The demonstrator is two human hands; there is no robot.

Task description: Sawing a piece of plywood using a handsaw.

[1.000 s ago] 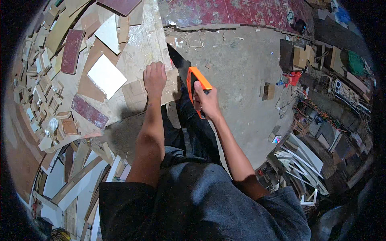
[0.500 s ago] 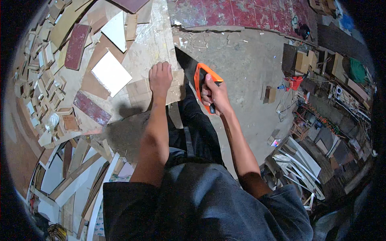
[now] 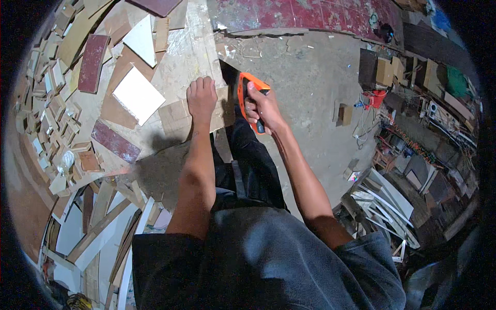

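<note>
My right hand [image 3: 263,109] is wrapped round the orange and black handle of a handsaw [image 3: 241,93]. Its dark blade stretches forward and left beside the right end of a wooden board [image 3: 173,118], close to the worktable's [image 3: 178,67] edge. Whether the teeth touch the wood cannot be made out. My left hand [image 3: 202,98] grips the board from above, fingers bent over its far side and their tips hidden. Left of the board lies a white square panel [image 3: 138,95], partly on a brown sheet.
Dark red strips [image 3: 116,140] and many small wood offcuts [image 3: 57,111] cover the table's left. Long scrap boards [image 3: 98,232] lean at lower left. On the right, a red container [image 3: 374,98], cables and a pile of white strips [image 3: 387,206] line the concrete floor [image 3: 320,129].
My right hand and the saw have moved forward and a little left, bringing the handle nearer the board. My left hand keeps its place on the board. The whole view has shifted slightly.
</note>
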